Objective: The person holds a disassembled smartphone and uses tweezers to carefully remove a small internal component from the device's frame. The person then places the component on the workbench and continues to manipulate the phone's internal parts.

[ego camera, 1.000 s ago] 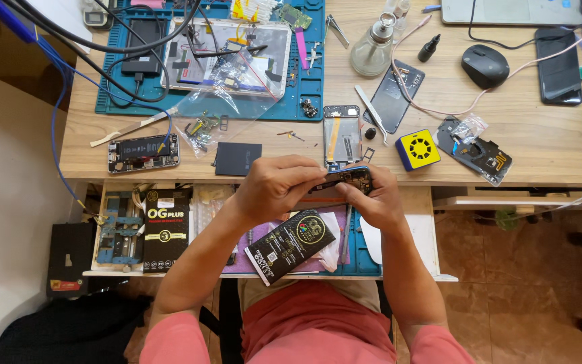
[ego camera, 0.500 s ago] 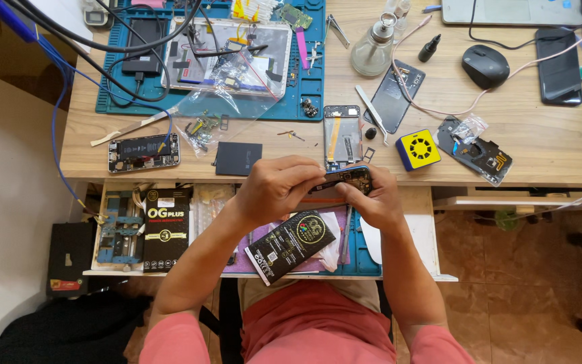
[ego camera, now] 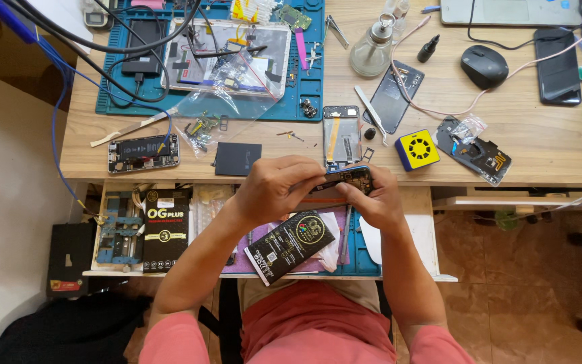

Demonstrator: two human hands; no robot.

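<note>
Both of my hands hold a small opened phone body (ego camera: 350,179) edge-on over the front edge of the wooden desk (ego camera: 547,145). My left hand (ego camera: 279,189) wraps over its left end, fingers curled on top. My right hand (ego camera: 376,201) supports it from below and from the right. Dark circuitry shows between my fingers. Just behind it on the desk lies another opened phone frame (ego camera: 341,133) with an orange flex cable. A black rectangular battery (ego camera: 237,159) rests to the left of my hands.
An open drawer (ego camera: 412,269) under my hands holds black boxes (ego camera: 289,247) and a blue fixture (ego camera: 116,229). On the desk are a blue work mat (ego camera: 304,87) with a disassembled tablet, a glass bottle (ego camera: 372,50), a yellow square device (ego camera: 417,149), a mouse (ego camera: 484,66) and several phones.
My hands and the phone body stay in nearly the same place; only my fingers shift slightly on it.
</note>
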